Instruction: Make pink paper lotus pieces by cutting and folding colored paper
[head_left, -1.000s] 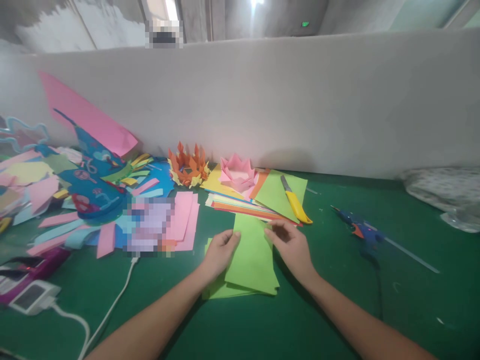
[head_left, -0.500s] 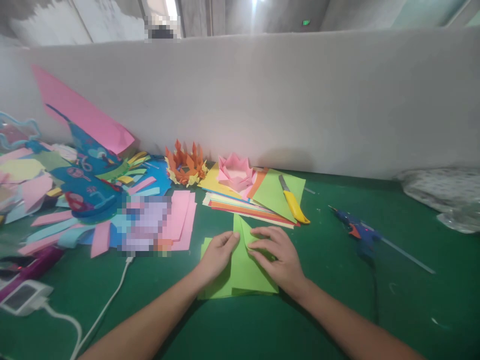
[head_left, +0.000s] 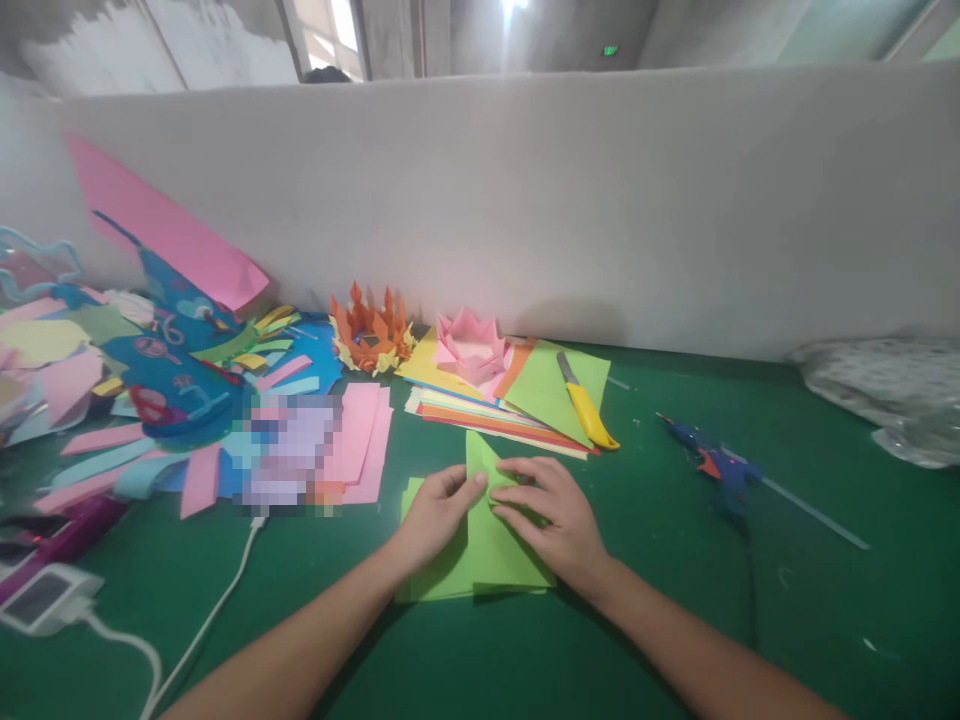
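Item: light-green sheet [head_left: 495, 555], lower centre of the frame, lying on the green table [head_left: 637, 620] below the coloured paper stack [head_left: 487, 410]. Left hand [head_left: 435, 505] and right hand [head_left: 555, 515] rest close together, fingers flat on its upper part, the right over a turned-down corner, neither gripping anything. Step judged: folding; a clean crease calls for the left hand pinning the sheet steady.

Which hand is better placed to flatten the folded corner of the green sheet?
Right, probably. The right hand lies on the folded flap of the green sheet, fingers across it. The left hand only touches the sheet's left edge, beside the flap.
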